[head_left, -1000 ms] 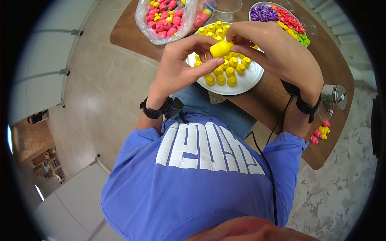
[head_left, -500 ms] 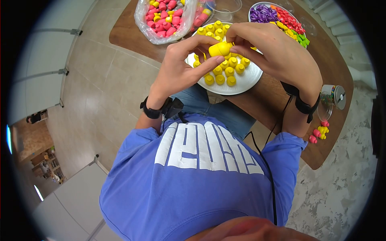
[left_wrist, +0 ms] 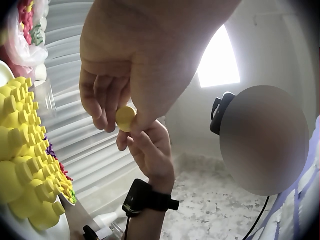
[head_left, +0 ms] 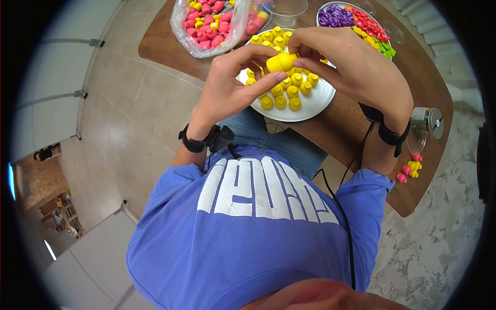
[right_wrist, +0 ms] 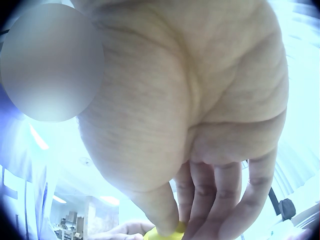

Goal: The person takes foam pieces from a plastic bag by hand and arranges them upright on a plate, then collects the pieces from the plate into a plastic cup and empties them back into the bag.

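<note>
Held piece: between hands, over plate's middle
Left hand: pinches wide end
Right hand: pinches narrow end

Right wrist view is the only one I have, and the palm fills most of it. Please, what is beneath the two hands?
Observer: In the head view, a white plate with many yellow pieces on it.
Operator: Thank you. At my bottom edge I see part of one yellow piece. How does it look from the left wrist?
Observer: There, a round end of it faces the camera.
Operator: And is some bag nearby?
Observer: Yes, a plastic bag of pink and yellow pieces, left of the plate.
</note>
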Demonstrator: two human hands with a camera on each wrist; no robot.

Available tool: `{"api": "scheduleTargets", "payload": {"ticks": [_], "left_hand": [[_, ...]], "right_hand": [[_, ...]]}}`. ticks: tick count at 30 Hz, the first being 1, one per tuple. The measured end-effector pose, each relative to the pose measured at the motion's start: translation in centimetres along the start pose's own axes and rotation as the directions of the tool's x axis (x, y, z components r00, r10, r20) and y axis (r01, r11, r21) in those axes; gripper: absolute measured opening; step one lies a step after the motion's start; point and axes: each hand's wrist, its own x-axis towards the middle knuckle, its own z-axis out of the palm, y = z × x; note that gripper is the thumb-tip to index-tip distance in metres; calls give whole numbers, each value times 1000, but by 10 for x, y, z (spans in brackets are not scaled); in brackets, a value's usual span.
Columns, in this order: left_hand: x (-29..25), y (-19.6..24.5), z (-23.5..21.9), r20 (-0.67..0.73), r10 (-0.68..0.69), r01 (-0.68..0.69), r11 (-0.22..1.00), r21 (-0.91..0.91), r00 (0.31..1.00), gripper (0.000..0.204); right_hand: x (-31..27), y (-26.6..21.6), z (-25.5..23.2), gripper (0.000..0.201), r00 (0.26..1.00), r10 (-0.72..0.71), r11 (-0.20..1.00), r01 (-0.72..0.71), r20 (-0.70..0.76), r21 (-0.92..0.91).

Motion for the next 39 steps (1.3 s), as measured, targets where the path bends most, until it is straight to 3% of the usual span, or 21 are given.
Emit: {"api": "scheduleTargets", "payload": {"ticks": [18, 24, 26, 29, 33, 35, 39], "left_hand": [[-2, -3, -4, -4, 10, -10, 1000, -17, 1000, 35], [-2, -15, -15, -11, 43, -41, 990, 135, 999, 33], [-3, -21, -23, -37, -82, 88, 972, 220, 996, 32], [-7, -38, -30, -89, -95, 116, 951, 286, 992, 29], [-10, -49, -35, -64, -102, 119, 915, 385, 993, 28], [-11, -53, -36, -10, -61, 58, 872, 487, 998, 30], [-12, -62, -35, 1, -73, 64, 876, 478, 997, 33]], "right_hand": [[7, -2, 11, 20, 1000, -17, 1000, 16, -18, -9], [5, -2, 16, 23, 999, -32, 998, 30, -41, -49], [4, -2, 10, 24, 999, -20, 997, 17, -42, -76], [2, 0, 4, 26, 999, 46, 997, -45, 13, -66], [-1, 1, 4, 28, 999, 40, 998, -41, -29, -55], [-1, 0, 4, 28, 998, 53, 997, -55, -34, -56], [0, 2, 3, 30, 998, 62, 995, -63, -18, -76]]}}
